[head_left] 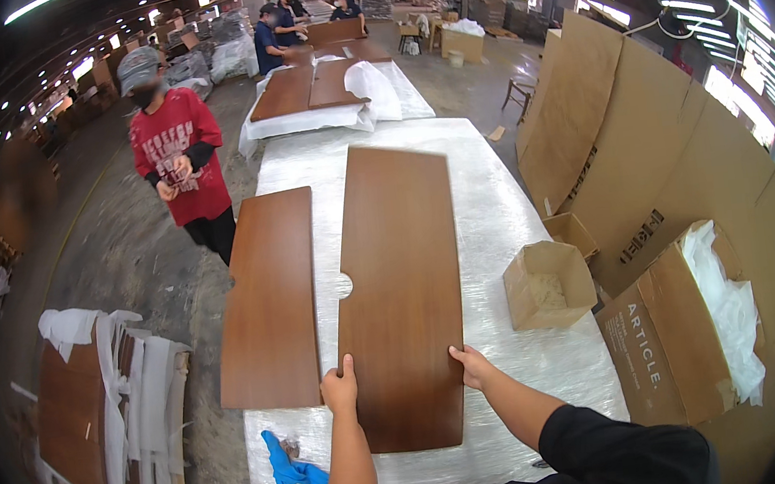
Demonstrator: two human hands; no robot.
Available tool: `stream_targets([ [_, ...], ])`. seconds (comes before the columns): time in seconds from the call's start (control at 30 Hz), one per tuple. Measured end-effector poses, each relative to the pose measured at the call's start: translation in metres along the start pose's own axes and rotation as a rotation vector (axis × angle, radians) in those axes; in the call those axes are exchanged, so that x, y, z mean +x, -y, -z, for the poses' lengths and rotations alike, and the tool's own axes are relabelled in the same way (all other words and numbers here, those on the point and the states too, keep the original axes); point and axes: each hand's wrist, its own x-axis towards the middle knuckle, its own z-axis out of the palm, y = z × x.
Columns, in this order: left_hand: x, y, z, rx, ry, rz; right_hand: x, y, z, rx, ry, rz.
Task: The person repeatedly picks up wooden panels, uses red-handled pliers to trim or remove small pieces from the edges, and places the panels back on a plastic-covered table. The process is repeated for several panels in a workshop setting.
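Observation:
A long brown wooden panel [398, 279] with a half-round notch in its left edge lies lengthwise before me, over a table wrapped in clear plastic film [486, 194]. My left hand [339, 386] grips its left edge near the close end, thumb on top. On the opposite edge my right hand [470, 367] is closed the same way, thumb on the face and fingers hidden beneath. To the left, a second wooden panel [271, 301], also notched, reaches past the table's left edge. A blue cloth [293, 469] rests by my left forearm.
A small open cardboard box [550, 286] stands at the table's right side. Beyond it are a larger carton [667, 340] with white wrapping and tall cardboard sheets [669, 137]. Wrapped panels [113, 413] stand at lower left. A person in red [178, 155] stands left; others work farther back.

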Motion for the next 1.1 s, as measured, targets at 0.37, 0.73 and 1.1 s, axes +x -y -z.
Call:
stream_targets([
  [0.37, 0.037, 0.024, -0.053, 0.079, 0.180, 0.250, 0.067, -0.001, 0.015, -0.329, -0.229, -0.128],
  [0.73, 0.025, -0.024, -0.070, 0.305, 0.111, -0.222, 0.087, 0.066, -0.041, -1.245, -0.410, 0.512],
  [1.1, -0.107, -0.007, -0.121, 0.618, 0.319, -0.490, -0.269, -0.100, 0.221, -1.474, -0.355, -0.084],
])
